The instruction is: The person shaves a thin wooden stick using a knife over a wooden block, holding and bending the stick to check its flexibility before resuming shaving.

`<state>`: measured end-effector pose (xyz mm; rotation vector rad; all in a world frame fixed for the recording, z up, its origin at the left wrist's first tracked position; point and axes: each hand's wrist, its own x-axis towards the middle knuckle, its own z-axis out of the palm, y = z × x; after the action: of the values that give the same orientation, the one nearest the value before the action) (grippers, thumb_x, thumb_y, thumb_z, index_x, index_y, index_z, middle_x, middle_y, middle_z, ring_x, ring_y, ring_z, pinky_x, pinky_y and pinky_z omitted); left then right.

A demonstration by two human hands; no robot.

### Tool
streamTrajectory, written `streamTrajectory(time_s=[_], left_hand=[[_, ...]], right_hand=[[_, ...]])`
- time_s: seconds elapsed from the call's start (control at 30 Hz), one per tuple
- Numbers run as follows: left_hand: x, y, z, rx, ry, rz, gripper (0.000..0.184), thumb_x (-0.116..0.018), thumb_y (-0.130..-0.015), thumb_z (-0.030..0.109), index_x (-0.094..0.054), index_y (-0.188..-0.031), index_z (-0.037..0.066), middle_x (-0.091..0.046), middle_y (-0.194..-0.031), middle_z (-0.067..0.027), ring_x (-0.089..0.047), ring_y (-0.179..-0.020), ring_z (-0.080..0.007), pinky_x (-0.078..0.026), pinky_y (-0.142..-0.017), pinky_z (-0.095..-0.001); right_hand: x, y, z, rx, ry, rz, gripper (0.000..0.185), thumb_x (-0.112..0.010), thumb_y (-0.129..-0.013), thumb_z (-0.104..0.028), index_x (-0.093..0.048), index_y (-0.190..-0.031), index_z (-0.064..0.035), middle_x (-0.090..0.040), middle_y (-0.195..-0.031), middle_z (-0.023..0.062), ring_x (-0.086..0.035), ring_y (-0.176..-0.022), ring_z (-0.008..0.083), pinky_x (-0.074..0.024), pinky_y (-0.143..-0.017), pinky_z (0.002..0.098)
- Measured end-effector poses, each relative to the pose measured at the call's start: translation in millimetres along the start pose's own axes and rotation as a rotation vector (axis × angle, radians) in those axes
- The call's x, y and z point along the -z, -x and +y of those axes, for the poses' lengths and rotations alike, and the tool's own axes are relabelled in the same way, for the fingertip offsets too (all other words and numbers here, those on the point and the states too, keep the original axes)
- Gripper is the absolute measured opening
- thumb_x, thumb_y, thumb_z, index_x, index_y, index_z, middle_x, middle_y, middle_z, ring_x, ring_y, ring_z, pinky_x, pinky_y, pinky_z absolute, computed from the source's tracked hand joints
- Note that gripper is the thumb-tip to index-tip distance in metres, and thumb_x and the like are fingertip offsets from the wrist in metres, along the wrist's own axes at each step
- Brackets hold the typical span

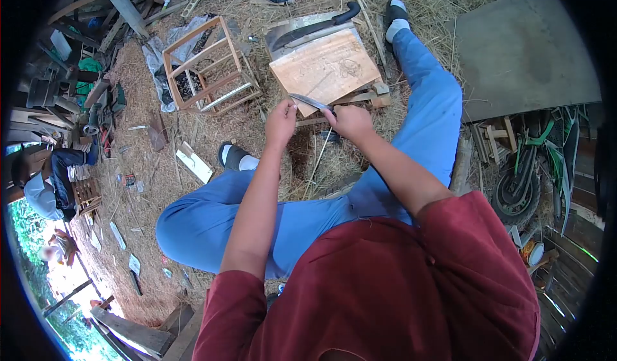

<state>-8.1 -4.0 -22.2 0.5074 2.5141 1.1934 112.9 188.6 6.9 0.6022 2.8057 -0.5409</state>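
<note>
In the head view my right hand (352, 123) is closed around the handle of a knife (310, 102). Its blade points left, over the near corner of a wooden board (321, 72). My left hand (281, 123) is closed close to the blade's tip, its fingertips pinched together; what they hold, if anything, is too small to tell. A thin pale strip (319, 153) slants down below my right hand; whether a hand touches it is unclear. At the board's far side lies a machete (315, 29) with a black handle.
Left of the board stands a wooden slat frame (209, 65). Straw and shavings cover the ground. A large flat panel (527, 52) and a motorbike wheel (514, 187) are on the right. Another person (48, 184) sits at far left, with a wooden block (194, 162) lying nearer.
</note>
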Motion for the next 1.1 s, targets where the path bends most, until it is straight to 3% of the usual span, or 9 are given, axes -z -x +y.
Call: streamTrajectory(time_s=[0.07,0.13,0.27,0.47,0.53,0.67,0.8,0.97,1.1], left_hand=[[1,-2,-1,-0.038,0.018,-0.023,0.022,-0.061,-0.1,0.03,-0.068,-0.108,0.011,-0.072,-0.088,-0.0189,-0.07,-0.081,-0.0377,-0.053,-0.072,-0.0461],[2,-3,3,-0.021,0.019,-0.029,0.022,-0.061,-0.1,0.03,-0.068,-0.108,0.01,-0.072,-0.089,-0.0193,-0.07,-0.083,-0.0384,-0.053,-0.073,-0.0462],[9,1,11,-0.002,0.017,-0.066,0.023,-0.058,-0.102,0.03,-0.067,-0.109,0.009,-0.072,-0.093,-0.0203,-0.07,-0.089,-0.041,-0.053,-0.077,-0.0471],[8,0,12,-0.02,-0.055,-0.071,0.025,-0.055,-0.103,0.03,-0.067,-0.112,0.011,-0.072,-0.099,-0.0215,-0.068,-0.094,-0.0439,-0.053,-0.08,-0.05],[10,0,15,-0.023,-0.059,-0.063,0.025,-0.055,-0.103,0.031,-0.067,-0.112,0.011,-0.072,-0.099,-0.0214,-0.068,-0.094,-0.0439,-0.053,-0.08,-0.0504],[11,1,19,0.036,-0.105,-0.091,0.024,-0.055,-0.103,0.031,-0.068,-0.113,0.013,-0.072,-0.099,-0.0211,-0.069,-0.094,-0.0436,-0.053,-0.08,-0.0512],[9,-1,14,0.015,-0.096,-0.073,0.024,-0.055,-0.103,0.031,-0.068,-0.113,0.013,-0.072,-0.098,-0.021,-0.069,-0.094,-0.0435,-0.053,-0.08,-0.0514],[9,0,14,0.044,-0.038,-0.084,0.025,-0.054,-0.103,0.03,-0.067,-0.113,0.011,-0.071,-0.1,-0.0232,-0.067,-0.096,-0.0457,-0.053,-0.081,-0.0511],[7,-1,11,0.035,-0.038,-0.097,0.025,-0.055,-0.103,0.029,-0.066,-0.112,0.008,-0.071,-0.1,-0.0241,-0.067,-0.097,-0.0467,-0.052,-0.082,-0.0507]], right_hand=[[9,-5,9,-0.02,0.006,0.037,0.065,-0.043,-0.102,-0.061,-0.077,-0.088,-0.0074,-0.075,-0.088,0.0223,-0.074,-0.085,0.0408,-0.0585,-0.076,0.0528],[5,-20,18,-0.316,-0.147,0.144,0.065,-0.044,-0.102,-0.061,-0.076,-0.085,-0.0073,-0.074,-0.087,0.0224,-0.074,-0.084,0.04,-0.0583,-0.078,0.0529],[0,-1,-2,-0.054,-0.048,0.071,0.062,-0.047,-0.1,-0.06,-0.077,-0.085,-0.0074,-0.075,-0.088,0.0219,-0.074,-0.082,0.0391,-0.0579,-0.077,0.0528],[-4,-9,-4,-0.248,-0.105,0.121,0.061,-0.048,-0.101,-0.06,-0.075,-0.086,-0.007,-0.073,-0.08,0.0218,-0.073,-0.078,0.0411,-0.0577,-0.073,0.0529],[-2,2,-8,0.037,0.036,0.072,0.062,-0.047,-0.101,-0.061,-0.076,-0.088,-0.0073,-0.073,-0.079,0.0211,-0.073,-0.076,0.0407,-0.0578,-0.07,0.0532],[-6,-25,39,-0.262,-0.102,0.264,0.063,-0.047,-0.102,-0.059,-0.075,-0.083,-0.0064,-0.072,-0.077,0.021,-0.073,-0.075,0.0408,-0.0584,-0.07,0.0533],[9,4,2,-0.143,-0.047,0.084,0.064,-0.042,-0.103,-0.059,-0.077,-0.091,-0.007,-0.075,-0.087,0.0216,-0.074,-0.082,0.0395,-0.058,-0.076,0.0539],[2,2,-10,0.036,-0.005,0.093,0.061,-0.047,-0.101,-0.06,-0.074,-0.082,-0.0086,-0.073,-0.078,0.0202,-0.073,-0.074,0.0383,-0.0583,-0.069,0.0518],[8,-13,-1,-0.123,-0.03,0.131,0.062,-0.046,-0.101,-0.06,-0.077,-0.085,-0.0084,-0.074,-0.081,0.0196,-0.074,-0.076,0.038,-0.0596,-0.071,0.051]])
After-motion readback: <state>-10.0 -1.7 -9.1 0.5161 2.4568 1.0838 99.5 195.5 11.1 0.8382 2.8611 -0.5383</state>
